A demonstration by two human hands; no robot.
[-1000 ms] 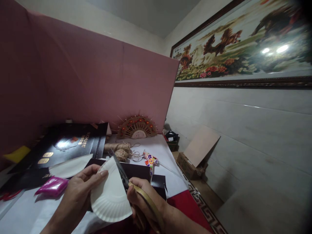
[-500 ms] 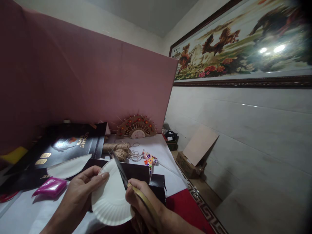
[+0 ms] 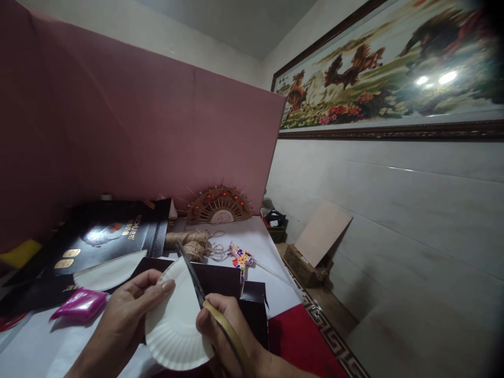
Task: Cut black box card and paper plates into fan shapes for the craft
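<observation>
My left hand is closed on the left side of a white paper plate piece, thumb on top. My right hand grips the gold-coloured handles of a pair of scissors. The dark blades run up along the plate's straight right edge and look closed together. Both hands are at the bottom middle of the view, above the table.
Behind the hands lie black boxes, another white plate piece, a pink packet, twine spools, a flowered glue gun and a fan-shaped ornament. A pink board backs the table. Cardboard boxes stand on the floor at right.
The plate and scissors have shifted slightly left and down. The grip of both hands is unchanged.
</observation>
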